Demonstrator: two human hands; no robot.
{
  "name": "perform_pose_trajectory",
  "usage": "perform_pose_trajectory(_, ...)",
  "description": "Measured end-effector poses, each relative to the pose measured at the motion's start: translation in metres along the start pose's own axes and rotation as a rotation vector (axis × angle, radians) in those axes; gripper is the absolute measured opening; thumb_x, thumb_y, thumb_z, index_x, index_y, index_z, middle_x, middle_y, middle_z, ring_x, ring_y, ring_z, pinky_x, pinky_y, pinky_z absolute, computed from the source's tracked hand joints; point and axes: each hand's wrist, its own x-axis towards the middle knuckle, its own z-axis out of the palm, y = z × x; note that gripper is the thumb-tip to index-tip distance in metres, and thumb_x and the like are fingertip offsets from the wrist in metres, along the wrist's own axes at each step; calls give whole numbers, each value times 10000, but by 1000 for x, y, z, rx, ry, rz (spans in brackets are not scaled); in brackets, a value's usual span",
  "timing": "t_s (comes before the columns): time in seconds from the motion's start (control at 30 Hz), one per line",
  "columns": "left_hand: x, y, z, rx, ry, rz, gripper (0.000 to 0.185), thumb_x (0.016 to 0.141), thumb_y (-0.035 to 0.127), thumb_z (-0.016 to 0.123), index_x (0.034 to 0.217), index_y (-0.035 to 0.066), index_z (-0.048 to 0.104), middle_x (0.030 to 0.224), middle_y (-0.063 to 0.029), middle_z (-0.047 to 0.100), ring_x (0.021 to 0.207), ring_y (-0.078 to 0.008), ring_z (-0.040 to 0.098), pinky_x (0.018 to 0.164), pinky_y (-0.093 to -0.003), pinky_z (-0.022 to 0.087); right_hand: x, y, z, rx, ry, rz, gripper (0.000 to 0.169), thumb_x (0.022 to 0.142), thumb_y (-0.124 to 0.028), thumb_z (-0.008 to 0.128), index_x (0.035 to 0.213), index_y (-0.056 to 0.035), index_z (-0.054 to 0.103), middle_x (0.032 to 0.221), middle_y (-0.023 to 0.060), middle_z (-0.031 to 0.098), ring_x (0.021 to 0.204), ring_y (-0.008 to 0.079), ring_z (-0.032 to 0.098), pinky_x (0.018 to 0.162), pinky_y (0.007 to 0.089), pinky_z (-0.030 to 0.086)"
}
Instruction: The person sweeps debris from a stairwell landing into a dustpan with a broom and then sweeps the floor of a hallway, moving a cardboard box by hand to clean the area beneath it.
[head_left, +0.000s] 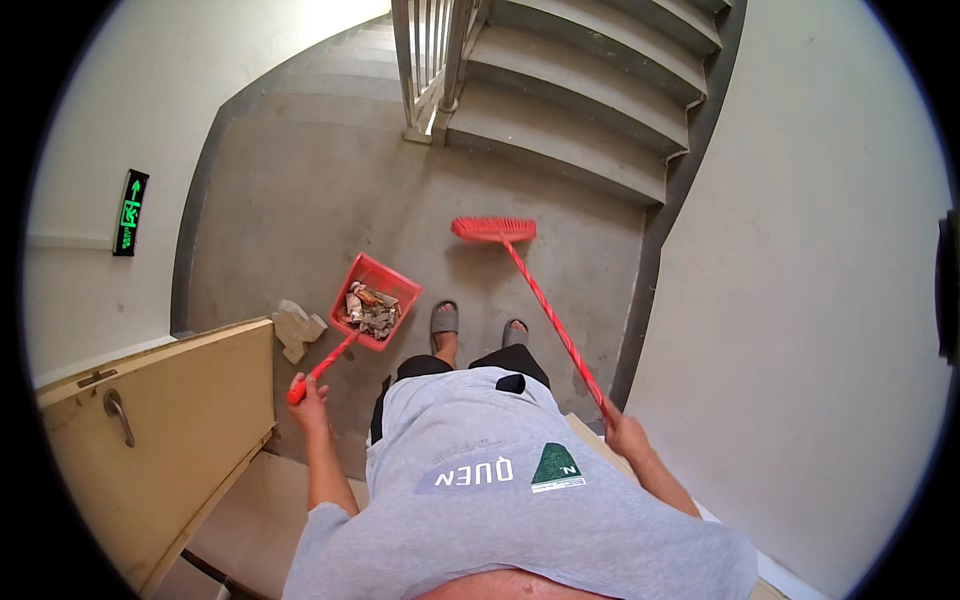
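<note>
My left hand (308, 396) grips the end of the short red handle of a dustpan (390, 279). Crumpled wrappers and grey debris (370, 310) lie heaped in the pan, towards its handle side. On my other side, my right hand (624, 433) is closed around the upper end of a red broom's long handle (551, 315). The broom head (493, 229) is out ahead of my feet, bristles facing away from me, with a shadow on the floor below it. Whether the bristles touch the floor I cannot tell.
A pale broken chunk (298, 330) lies left of the dustpan, by the edge of an open door (157, 435). Ahead, stairs (555, 127) rise on the right and others (330, 97) lie on the left, split by a metal railing (427, 67). Walls flank the concrete landing (300, 202).
</note>
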Motion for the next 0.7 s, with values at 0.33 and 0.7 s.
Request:
perform_pose_trajectory(0.33, 5, -6, -9, -5, -18, 99, 372, 899, 241, 655, 1224, 88, 559, 952, -55, 664, 623, -116, 643, 505, -216, 462, 233, -107, -66, -193, 82, -214, 428, 916, -199, 488, 1340, -236, 447, 976, 202, 664, 910, 401, 627, 742, 513, 489)
perform_pose_trajectory(0.7, 4, -7, 6, 2, -14, 38, 349, 893, 192, 657, 1210, 75, 571, 905, -36, 658, 614, -105, 626, 489, -209, 412, 221, -37, -33, 29, 96, 6, 464, 922, -238, 477, 1385, -230, 454, 1107, 217, 634, 1037, 411, 590, 870, 491, 469)
